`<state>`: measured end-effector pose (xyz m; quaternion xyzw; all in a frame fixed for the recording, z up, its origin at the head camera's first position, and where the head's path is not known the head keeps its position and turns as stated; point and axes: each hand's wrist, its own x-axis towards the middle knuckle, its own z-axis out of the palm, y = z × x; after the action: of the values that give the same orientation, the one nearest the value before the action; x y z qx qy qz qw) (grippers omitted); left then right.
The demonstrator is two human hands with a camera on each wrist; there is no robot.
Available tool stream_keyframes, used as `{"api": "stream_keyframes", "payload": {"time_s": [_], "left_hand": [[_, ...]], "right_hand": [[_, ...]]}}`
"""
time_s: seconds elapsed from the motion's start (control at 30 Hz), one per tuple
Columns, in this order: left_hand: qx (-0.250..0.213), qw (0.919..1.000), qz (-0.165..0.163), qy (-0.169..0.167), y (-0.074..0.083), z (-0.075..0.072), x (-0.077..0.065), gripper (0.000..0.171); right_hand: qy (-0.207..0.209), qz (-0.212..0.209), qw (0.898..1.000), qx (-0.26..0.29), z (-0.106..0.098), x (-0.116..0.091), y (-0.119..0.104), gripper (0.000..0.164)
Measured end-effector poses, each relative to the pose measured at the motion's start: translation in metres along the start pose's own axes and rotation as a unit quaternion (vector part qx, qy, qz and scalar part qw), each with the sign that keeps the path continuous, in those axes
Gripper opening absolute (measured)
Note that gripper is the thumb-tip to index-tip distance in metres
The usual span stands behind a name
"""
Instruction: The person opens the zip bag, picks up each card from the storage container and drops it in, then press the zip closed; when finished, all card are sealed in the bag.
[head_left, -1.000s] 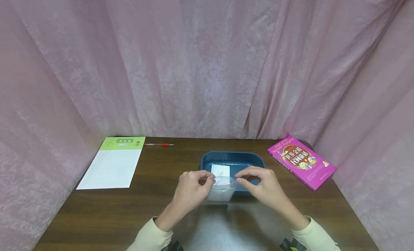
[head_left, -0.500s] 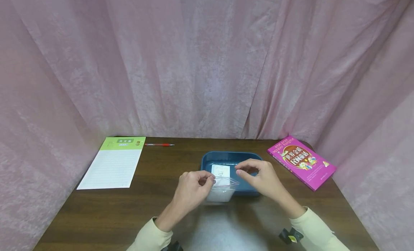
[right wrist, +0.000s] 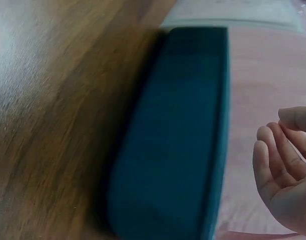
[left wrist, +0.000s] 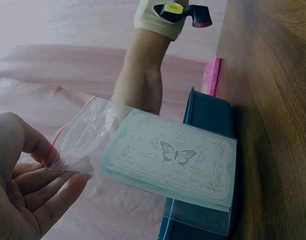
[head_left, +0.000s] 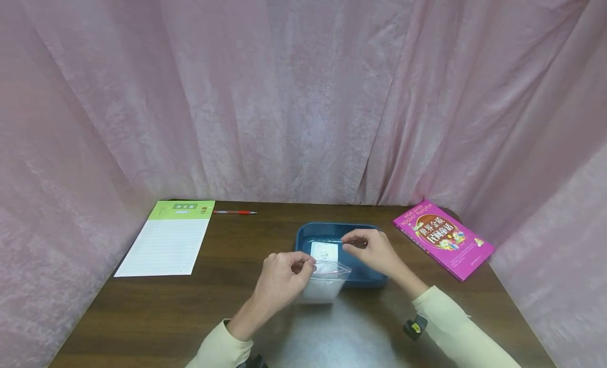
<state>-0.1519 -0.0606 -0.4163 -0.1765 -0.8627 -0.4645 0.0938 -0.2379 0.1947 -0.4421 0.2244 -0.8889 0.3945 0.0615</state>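
Right hand (right wrist: 288,172) cropped in its wrist view, bag (head_left: 323,289) partly hiding tray (head_left: 372,277), book (head_left: 444,240) with fine print we cannot read

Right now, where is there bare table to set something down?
Bare tabletop lies between the writing pad and blue tray, nearer than the pen, and in front of the pad. The tray is crowded by the left hand, right hand and bag.

Sleeved, the left arm (head_left: 223,344) and right arm (head_left: 457,326) slant forward and inward. The left hand (head_left: 284,277) pinches between thumb and fingers. The right hand (head_left: 373,249), apart from the left and slightly farther forward, has its fingers (right wrist: 279,161) loosely bent, thumb tip near the index fingertip.
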Motion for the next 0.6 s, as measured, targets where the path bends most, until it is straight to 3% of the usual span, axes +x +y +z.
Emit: {"api": "stream_keyframes", "payload": {"time_s": [0.3,0.6], "left_hand": [[-0.003,1.0,0.003,-0.002,0.0,-0.001,0.0,0.016],[-0.001,1.0,0.003,0.004,0.0,-0.002,0.0,0.016]], "right_hand": [[-0.05,0.03,0.998,-0.004,0.013,0.012,0.015,0.021],[-0.067,0.05,0.996,-0.008,0.026,0.024,0.027,0.023]]}}
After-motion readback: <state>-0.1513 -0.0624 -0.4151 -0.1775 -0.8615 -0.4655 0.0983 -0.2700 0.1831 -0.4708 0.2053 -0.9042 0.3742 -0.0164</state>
